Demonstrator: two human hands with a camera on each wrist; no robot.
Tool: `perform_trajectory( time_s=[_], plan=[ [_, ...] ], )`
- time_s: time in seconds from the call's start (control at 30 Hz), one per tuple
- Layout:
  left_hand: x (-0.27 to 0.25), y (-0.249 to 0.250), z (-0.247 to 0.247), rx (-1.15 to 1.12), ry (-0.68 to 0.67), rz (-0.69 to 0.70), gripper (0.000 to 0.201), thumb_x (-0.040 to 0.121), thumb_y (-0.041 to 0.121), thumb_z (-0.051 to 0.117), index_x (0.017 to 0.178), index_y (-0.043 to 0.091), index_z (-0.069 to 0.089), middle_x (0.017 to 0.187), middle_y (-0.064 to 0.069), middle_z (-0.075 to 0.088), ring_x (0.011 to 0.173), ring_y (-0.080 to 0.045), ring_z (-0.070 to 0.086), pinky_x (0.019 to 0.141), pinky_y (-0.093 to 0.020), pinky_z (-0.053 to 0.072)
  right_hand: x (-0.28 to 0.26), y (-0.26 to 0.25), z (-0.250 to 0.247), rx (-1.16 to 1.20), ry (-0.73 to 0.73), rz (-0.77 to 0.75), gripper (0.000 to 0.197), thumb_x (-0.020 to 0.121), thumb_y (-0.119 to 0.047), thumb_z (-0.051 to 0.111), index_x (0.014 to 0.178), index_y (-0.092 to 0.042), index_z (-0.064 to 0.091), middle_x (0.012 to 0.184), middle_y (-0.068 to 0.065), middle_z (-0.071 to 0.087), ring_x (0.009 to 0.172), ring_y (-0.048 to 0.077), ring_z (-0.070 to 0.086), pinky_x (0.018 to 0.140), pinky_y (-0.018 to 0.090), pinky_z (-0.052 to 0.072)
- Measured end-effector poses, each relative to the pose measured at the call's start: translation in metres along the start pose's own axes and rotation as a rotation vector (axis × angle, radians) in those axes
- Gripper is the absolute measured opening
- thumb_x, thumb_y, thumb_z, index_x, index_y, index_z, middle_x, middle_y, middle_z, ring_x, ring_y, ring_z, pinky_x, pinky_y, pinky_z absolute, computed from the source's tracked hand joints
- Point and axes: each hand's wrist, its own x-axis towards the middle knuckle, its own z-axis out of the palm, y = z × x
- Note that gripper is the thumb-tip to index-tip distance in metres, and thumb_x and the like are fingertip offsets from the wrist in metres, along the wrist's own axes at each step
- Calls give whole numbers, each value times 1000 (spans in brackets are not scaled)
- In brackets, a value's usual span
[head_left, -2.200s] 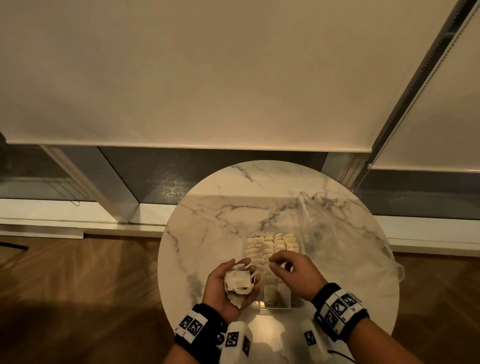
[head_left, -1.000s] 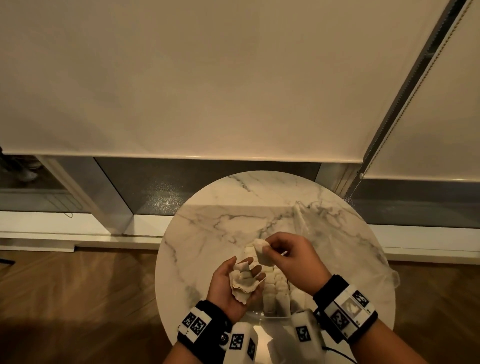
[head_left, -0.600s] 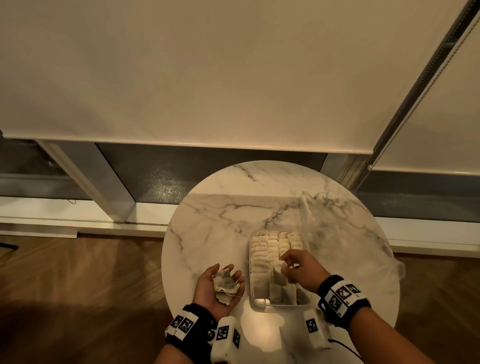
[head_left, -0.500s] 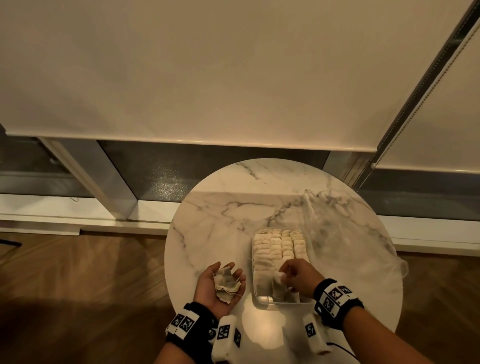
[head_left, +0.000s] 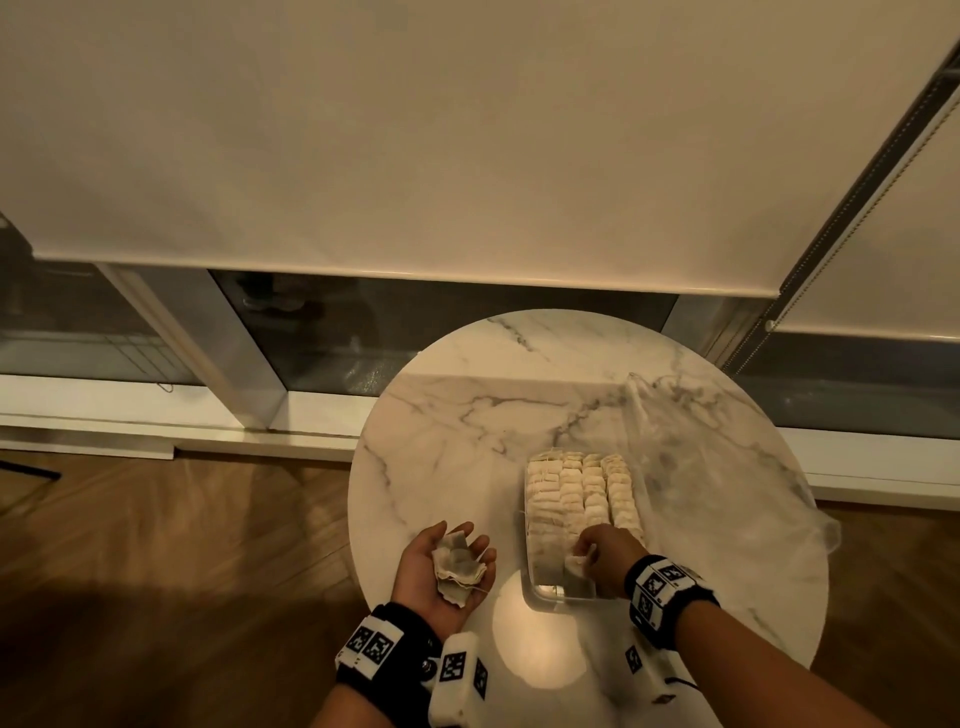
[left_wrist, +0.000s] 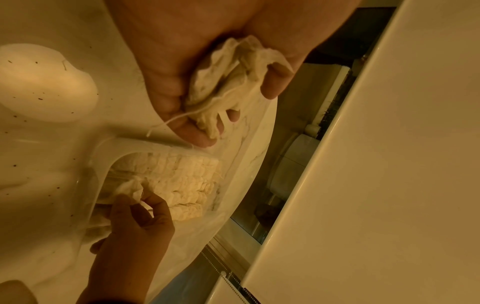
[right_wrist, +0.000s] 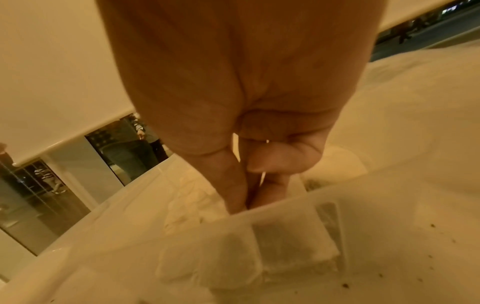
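Pinching one bag (head_left: 574, 564) upright, the right hand (head_left: 607, 558) should slide it snugly against its row in the tray (head_left: 551, 598) while the left hand (head_left: 428, 579) cups the spares (head_left: 460, 565).

**Left hand** (head_left: 441, 569): palm up, fingers (left_wrist: 179, 107) loosely curled, cradling a bundle of crumpled tea bags (head_left: 460, 564).

**Right hand** (head_left: 608, 558): palm down, knuckles uppermost. Thumb (right_wrist: 228, 176) and forefinger tips meet to pinch a single tea bag (head_left: 575, 562); the other fingers are curled.

**Arms:** the left forearm (head_left: 353, 706) points nearly straight ahead, while the right forearm (head_left: 779, 680) angles inward from the right. Each wrist bears a black band (head_left: 670, 597). The hands lie side by side, apart.
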Motion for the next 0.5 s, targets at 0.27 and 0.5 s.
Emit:
perform_trajectory(
  time_s=[0.27,0.5],
  plan=[
    [4,0,8,23,-6,3,28,87,34,54,95,9,64,89,-14,65,77,-30,62,71,-34,51,-5,1,-2,-167,-16,-93,18,87,-34,68,105,-30,71,111,-2,68,96,13,63,87,24,53],
    [7,-5,17,45,-9,3,29,78,32,59,94,9,64,88,-14,65,75,-31,62,70,-35,52,-5,6,-2,-131,15,-116,23,83,-31,71,106,-32,67,108,-7,64,93,10,60,87,25,53]
  ],
)
